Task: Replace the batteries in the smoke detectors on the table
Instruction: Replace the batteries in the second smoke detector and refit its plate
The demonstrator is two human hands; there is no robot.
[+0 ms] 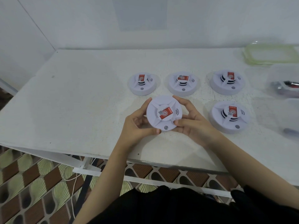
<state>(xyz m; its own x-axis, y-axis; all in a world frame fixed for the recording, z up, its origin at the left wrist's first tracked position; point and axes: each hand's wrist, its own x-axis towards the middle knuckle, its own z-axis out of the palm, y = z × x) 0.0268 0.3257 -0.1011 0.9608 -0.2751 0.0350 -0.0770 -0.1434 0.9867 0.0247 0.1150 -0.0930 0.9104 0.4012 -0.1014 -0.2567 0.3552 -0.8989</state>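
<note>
A: How is the smoke detector (155,110) looking?
B: It's showing smooth, matt white plastic, and its red sticker (166,113) is looking like printed paper.
A: And the surface (80,102)?
B: It's looking rough, chalky white. The container lid (269,54) is showing clear plastic.

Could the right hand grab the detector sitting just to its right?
Probably yes: the near detector sits close by with only bare table between, but the right hand must first let go of the held detector.

Four white round smoke detectors (142,84) flat on table (80,102); fifth detector (164,113) held, red label up.
</note>
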